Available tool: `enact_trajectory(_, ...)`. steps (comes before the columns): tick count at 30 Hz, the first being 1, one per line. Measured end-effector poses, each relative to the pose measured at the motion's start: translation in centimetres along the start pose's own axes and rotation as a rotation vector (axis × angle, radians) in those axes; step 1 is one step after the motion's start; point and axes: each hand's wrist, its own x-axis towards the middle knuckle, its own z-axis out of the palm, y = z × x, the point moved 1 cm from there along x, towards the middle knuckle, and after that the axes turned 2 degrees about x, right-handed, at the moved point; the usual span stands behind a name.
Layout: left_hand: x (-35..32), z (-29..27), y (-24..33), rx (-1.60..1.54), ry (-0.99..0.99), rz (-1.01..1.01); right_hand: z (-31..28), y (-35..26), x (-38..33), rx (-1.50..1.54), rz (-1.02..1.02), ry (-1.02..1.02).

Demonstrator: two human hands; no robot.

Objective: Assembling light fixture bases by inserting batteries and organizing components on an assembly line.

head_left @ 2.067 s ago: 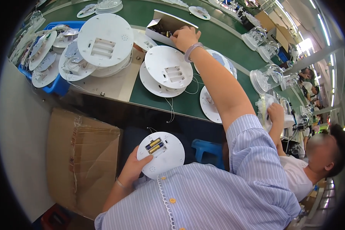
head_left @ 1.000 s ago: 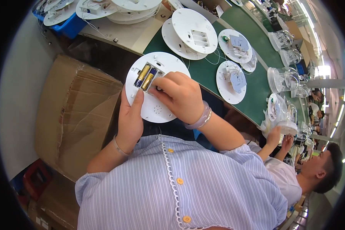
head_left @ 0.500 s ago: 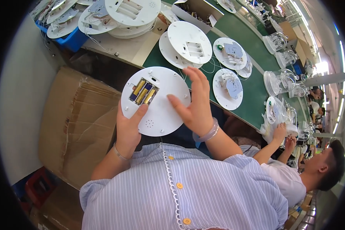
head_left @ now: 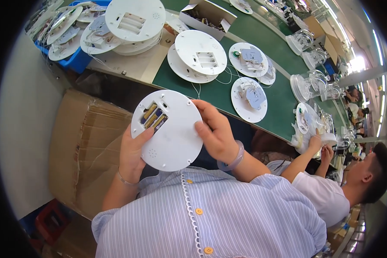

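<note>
A green bench [head_left: 228,96] runs far and right, with white discs on it. Near, over the lap, a round white base [head_left: 170,131] is tilted up, batteries showing; the left hand [head_left: 133,152] and right hand [head_left: 217,133] clasp opposite rims, fingers curled, steadying it for viewing.

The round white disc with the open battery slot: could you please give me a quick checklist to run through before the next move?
1. Left hand grips round white disc at its left edge: ok.
2. Right hand supports the right edge: ok.
3. Batteries seated in the slot: ok.
4. Battery polarity: cannot tell.
5. Slot cover fitted: not ok, the slot is open.
6. Disc clear of the green table: ok.
</note>
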Motion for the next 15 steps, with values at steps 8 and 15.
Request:
enact_trajectory(8, -0.3, 1.1, 0.3, 0.108, -0.026, 0.043, 0.6, 0.2, -0.2, 0.371, -0.001, -0.086)
enact_trajectory(15, -2.5, 2.8, 0.8, -0.149, -0.241, -0.164, 2.0, 3.1, 0.9, 0.544, -0.101, -0.210)
